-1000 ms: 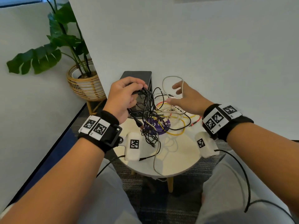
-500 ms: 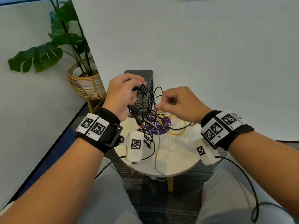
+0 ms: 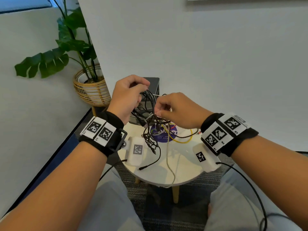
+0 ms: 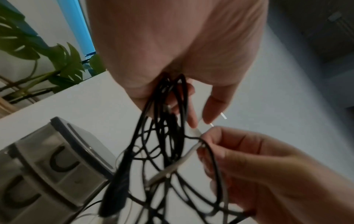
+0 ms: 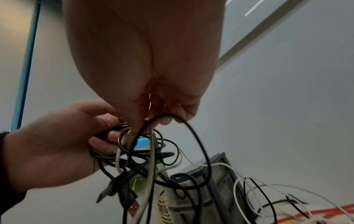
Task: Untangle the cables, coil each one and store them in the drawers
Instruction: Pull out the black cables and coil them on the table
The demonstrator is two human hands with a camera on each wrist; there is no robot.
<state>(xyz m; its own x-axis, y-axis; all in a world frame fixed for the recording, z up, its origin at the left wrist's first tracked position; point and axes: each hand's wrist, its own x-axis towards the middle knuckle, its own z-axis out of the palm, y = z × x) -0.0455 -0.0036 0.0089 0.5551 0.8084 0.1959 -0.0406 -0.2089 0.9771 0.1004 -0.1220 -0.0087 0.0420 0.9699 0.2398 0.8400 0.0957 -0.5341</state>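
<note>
While the left hand (image 3: 128, 95) grips the raised black cable tangle (image 3: 148, 104) above the table (image 3: 181, 165), the right hand (image 3: 178, 110) pinches one strand; nothing is coiled, drawers (image 4: 51, 169) closed.

A leafy potted plant (image 3: 66, 52) stands in a wicker basket (image 3: 92, 92) beside the wall.

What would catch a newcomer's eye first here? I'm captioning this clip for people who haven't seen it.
The knot of thin black cables, lifted above the round white table in mid-frame: the left hand grips it, and the right hand pinches a strand. Next, the yellow cable on the table, and the leafy plant in its wicker basket at left.
</note>
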